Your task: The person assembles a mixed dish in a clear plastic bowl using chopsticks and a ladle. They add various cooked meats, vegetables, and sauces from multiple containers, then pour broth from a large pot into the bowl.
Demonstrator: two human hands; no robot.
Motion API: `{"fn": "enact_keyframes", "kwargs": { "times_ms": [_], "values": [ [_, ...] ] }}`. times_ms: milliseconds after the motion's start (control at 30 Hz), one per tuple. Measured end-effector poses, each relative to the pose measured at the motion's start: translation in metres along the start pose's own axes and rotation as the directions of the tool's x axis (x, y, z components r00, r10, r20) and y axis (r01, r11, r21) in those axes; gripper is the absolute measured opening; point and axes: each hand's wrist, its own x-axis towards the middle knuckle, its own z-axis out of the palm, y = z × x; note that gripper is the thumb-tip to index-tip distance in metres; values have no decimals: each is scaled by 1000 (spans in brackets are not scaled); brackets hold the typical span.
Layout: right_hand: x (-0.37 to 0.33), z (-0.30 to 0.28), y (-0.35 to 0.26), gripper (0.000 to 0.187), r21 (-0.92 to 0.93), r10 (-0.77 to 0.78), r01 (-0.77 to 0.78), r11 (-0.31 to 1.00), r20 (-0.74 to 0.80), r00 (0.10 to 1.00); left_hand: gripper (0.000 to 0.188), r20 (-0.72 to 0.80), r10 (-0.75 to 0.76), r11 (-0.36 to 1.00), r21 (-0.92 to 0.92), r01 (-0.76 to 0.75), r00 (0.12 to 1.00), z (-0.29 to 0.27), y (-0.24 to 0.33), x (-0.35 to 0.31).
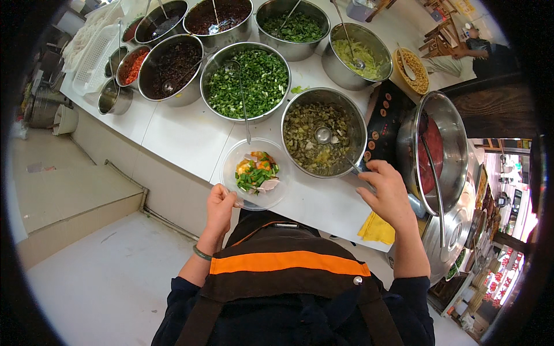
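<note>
My left hand (pixel 221 206) pinches the rim of a clear plastic bowl (pixel 276 199). Inside the bowl lie chopped greens, pale slices and orange-red sauce. The bowl is at the near edge of the white counter. To its right stands a steel pot (pixel 363 135) of chopped, pickled-looking vegetables in liquid. My right hand (pixel 388 190) is at this pot's near right rim, with its fingers closed on the handle of a ladle (pixel 323 135). The ladle's round head rests among the vegetables. A pot of chopped green onions (pixel 248 83) stands just beyond the bowl, with its own ladle leaning out.
Several steel pots of sauces and greens line the far side of the counter (pixel 173 135). A yellow tub of beans (pixel 416 78) stands at the far right. Right of my hand are a black cooktop (pixel 378 124), a large tilted-looking steel basin (pixel 456 144) and a yellow cloth (pixel 378 229).
</note>
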Motion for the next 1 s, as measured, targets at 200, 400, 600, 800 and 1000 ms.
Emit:
{"fn": "enact_keyframes", "kwargs": {
  "times_ms": [200,400,600,800,1000],
  "values": [
    [103,70,-2,33,268,57,-83,960,105,993,21,-12,28,1000,-11,-28,1000,-3,7,0],
    [177,161,0,47,-47,200,-196,980,125,972,21,6,23,999,-38,-23,1000,-1,10,0],
    [179,189,8,30,-66,149,-146,987,57,987,21,31,-9,995,-96,12,999,-3,11,5],
    [158,136,10,22,400,279,-252,881,-9,960,20,44,-27,998,-47,29,999,-8,16,12],
    [111,98,-74,22,446,-76,83,891,-32,997,21,74,-4,1000,-11,5,997,-6,21,18]
  ]
}}
